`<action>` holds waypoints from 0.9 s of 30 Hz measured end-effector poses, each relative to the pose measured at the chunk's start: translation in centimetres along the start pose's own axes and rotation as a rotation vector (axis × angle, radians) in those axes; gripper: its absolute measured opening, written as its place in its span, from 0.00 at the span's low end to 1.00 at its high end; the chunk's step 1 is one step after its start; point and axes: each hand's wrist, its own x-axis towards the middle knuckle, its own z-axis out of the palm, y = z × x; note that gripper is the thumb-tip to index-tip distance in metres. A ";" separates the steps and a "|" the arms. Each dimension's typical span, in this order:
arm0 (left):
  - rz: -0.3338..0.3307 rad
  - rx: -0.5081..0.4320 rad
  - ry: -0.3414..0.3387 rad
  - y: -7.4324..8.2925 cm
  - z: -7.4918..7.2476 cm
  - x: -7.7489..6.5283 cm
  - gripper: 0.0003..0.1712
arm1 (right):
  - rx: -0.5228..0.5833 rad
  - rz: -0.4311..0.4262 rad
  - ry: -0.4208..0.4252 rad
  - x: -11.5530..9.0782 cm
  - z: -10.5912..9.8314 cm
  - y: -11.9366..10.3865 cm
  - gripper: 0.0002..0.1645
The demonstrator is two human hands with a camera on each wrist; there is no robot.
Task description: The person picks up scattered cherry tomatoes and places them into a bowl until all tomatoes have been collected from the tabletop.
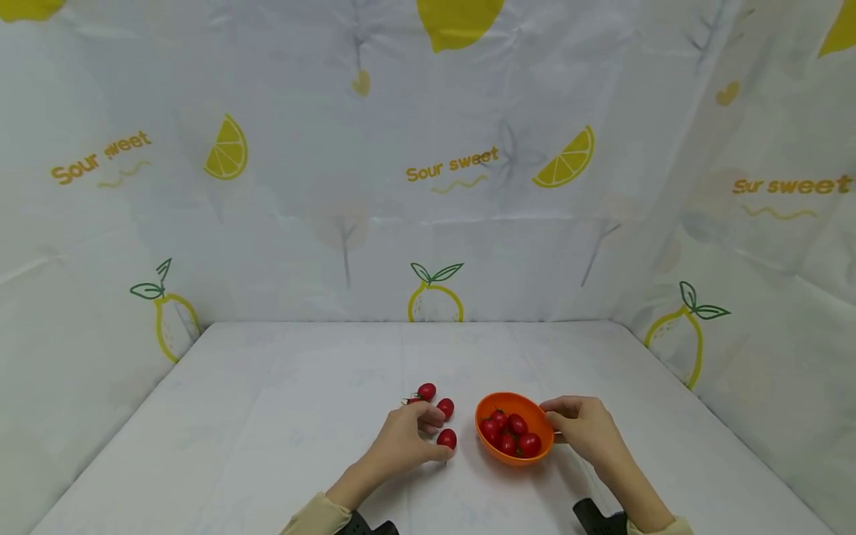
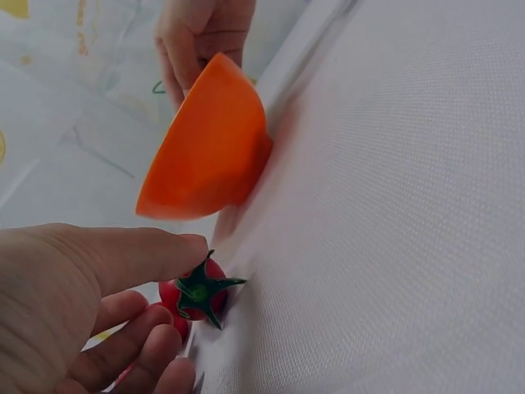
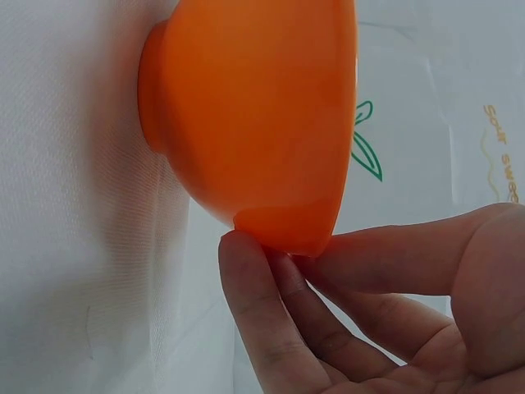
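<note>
Beside a cherry tomato (image 1: 446, 439) on the white tabletop is my left hand (image 1: 404, 438), its thumb at the near side and its bent fingers spread apart from the thumb. In the left wrist view, the thumb tip comes against that tomato's green-topped end (image 2: 199, 291); a firm pinch does not show. My right hand (image 1: 588, 431) holds the right edge of an orange bowl (image 1: 543, 449). Thumb and fingers grip its rim and outer side in the right wrist view. Several cherry tomatoes (image 1: 517, 424) lie inside the bowl, which stands on the table.
Just beyond the left hand lie more loose cherry tomatoes (image 1: 426, 391), one partly hidden by the fingers. White cloth (image 1: 301, 386) covers the table. Lemon-printed curtains (image 1: 294, 253) rise at the back and both sides.
</note>
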 end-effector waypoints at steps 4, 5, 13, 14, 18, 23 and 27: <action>-0.004 -0.004 -0.014 -0.1 0.1 0.0 0.25 | 0.000 0.001 -0.001 0.1 0.1 -0.1 0.12; -0.009 -0.004 -0.019 -0.1 0.2 0.0 0.26 | -0.001 0.002 -0.001 0.1 0.1 -0.1 0.12; -0.005 -0.012 -0.041 -0.1 0.5 0.1 0.25 | -0.007 0.004 0.002 0.1 0.0 0.0 0.13; -0.003 -0.004 -0.038 -0.1 0.5 0.1 0.24 | -0.006 0.003 0.001 0.1 0.0 0.0 0.13; 0.007 0.023 -0.031 -0.1 0.7 0.0 0.22 | -0.005 0.004 0.000 0.0 0.0 0.0 0.12; 0.020 0.011 -0.033 -0.2 0.8 -0.1 0.21 | -0.008 0.006 0.000 -0.1 0.0 -0.1 0.12; 0.025 0.003 -0.032 -0.2 0.8 -0.1 0.20 | -0.007 0.006 0.001 -0.1 0.0 -0.1 0.11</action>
